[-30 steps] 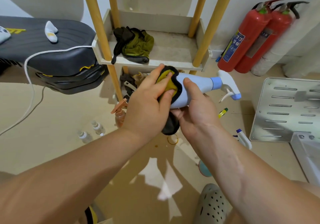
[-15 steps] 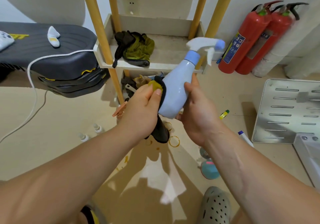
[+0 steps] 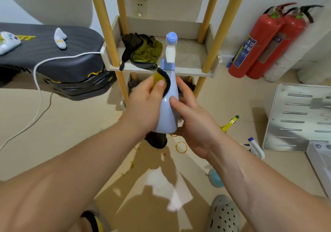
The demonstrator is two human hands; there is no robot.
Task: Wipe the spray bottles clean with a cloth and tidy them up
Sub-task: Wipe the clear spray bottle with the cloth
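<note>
1. A wooden-posted shelf rack point(image 3: 189, 72) stands against the wall. A crumpled olive and black rag point(image 3: 145, 52) lies on its upper tray.
2. Two red fire extinguishers point(image 3: 254, 43) lean against the wall to the right of the rack.
3. The pale blue spray bottle point(image 3: 167, 113) is held upright in the air in front of the rack, between both hands. Its white trigger head with the blue nozzle is at the top.
4. The right hand point(image 3: 195, 124) grips the bottle's body from the right, with the thumb laid across the front and the fingers wrapped behind.
5. The left hand point(image 3: 143, 104) is curled round the cloth point(image 3: 160, 76) and presses it against the bottle's upper left shoulder, just below the collar.
6. The cloth is yellow with a dark edge, and a dark part of it hangs below the bottle's base.
7. A small white spray bottle point(image 3: 256, 147) with a blue tip lies on the floor beside the right forearm, well apart from the held bottle.
</note>
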